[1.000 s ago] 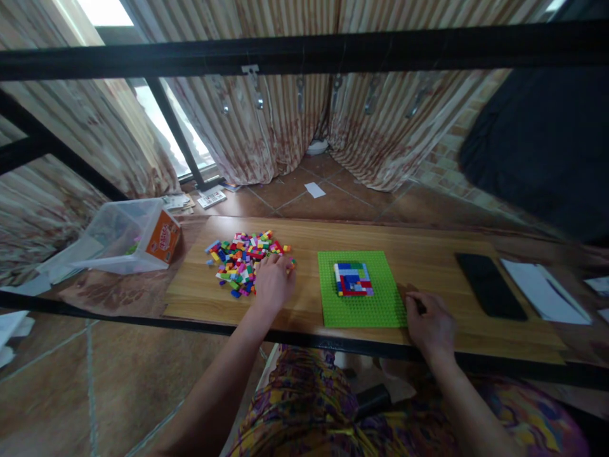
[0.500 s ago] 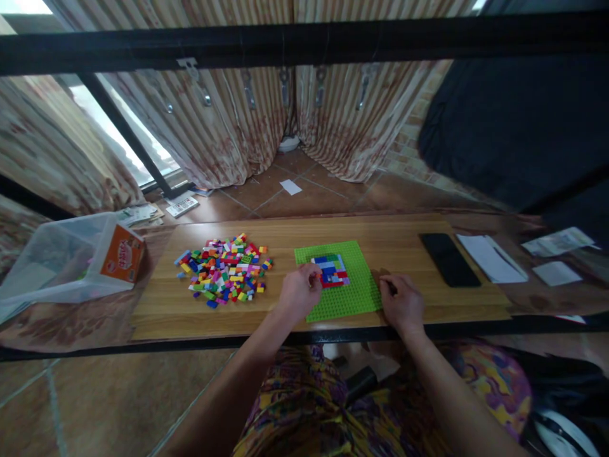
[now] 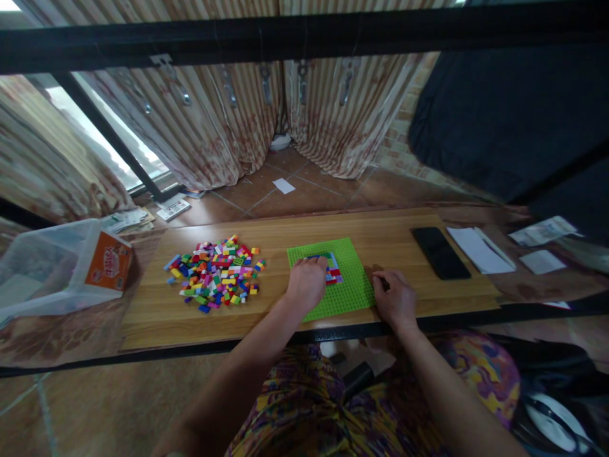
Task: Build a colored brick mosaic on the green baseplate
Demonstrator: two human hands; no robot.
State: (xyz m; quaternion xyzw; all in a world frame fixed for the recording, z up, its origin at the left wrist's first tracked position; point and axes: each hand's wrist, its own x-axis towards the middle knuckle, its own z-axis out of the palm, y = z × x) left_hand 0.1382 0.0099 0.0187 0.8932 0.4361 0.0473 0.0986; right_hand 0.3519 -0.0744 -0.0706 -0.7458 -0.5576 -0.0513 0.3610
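Pressing unevenly could skew the brick structure (image 3: 335, 274) on the green baseplate (image 3: 351, 294): the left hand (image 3: 308, 280), its grip hidden, partly covers it, and the loosely curled right hand (image 3: 394, 297) only rests alongside.

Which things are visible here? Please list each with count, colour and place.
Loose bricks: many, mixed colours, left on the board
Built bricks: several, red, blue, others, on the plate
Plate: one, green, mid-board
Board: one, brown, across the middle
Phone: one, black, right on the board
Papers: several, mostly white, sides and floor
Box: one, clear with orange label, far left
Curtains: several, striped beige, behind
Window: one, bright, upper left
Bars: several, black, around the board
Hooks: several, metallic, before the curtains
Cloth: one, dark, upper right
Floor: one, brown tiles, beyond and below
Clothing: count unclear, purple and yellow, bottom
Left grip: one, bare, over the built bricks
Right grip: one, bare, by plate's right edge
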